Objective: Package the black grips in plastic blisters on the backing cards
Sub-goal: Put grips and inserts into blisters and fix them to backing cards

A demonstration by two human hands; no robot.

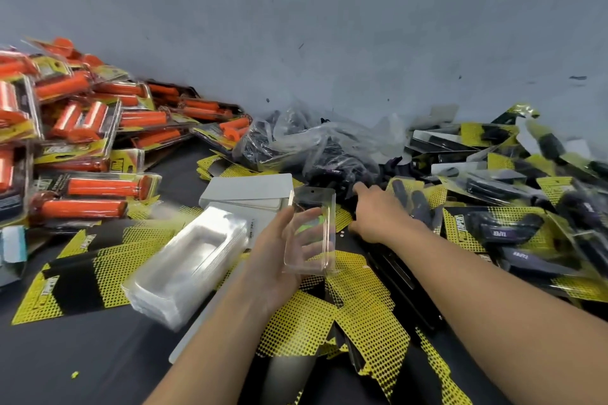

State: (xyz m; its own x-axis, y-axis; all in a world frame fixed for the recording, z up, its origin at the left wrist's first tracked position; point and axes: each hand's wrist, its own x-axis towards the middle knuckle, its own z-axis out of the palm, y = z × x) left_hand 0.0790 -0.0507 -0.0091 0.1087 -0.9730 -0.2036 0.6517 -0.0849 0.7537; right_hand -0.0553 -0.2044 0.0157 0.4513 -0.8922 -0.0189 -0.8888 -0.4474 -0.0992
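My left hand holds a clear plastic blister upright in its fingers at the middle of the dark table. My right hand reaches past it with its fingers spread over loose black grips that spill from a crumpled clear bag. Whether the right hand holds a grip I cannot tell. Yellow-and-black backing cards lie scattered under both arms. A stack of empty blisters lies left of my left hand.
A heap of packed orange grips fills the left side. Packed black grips pile up on the right. Grey card sheets lie behind the blister stack. A grey wall closes the back.
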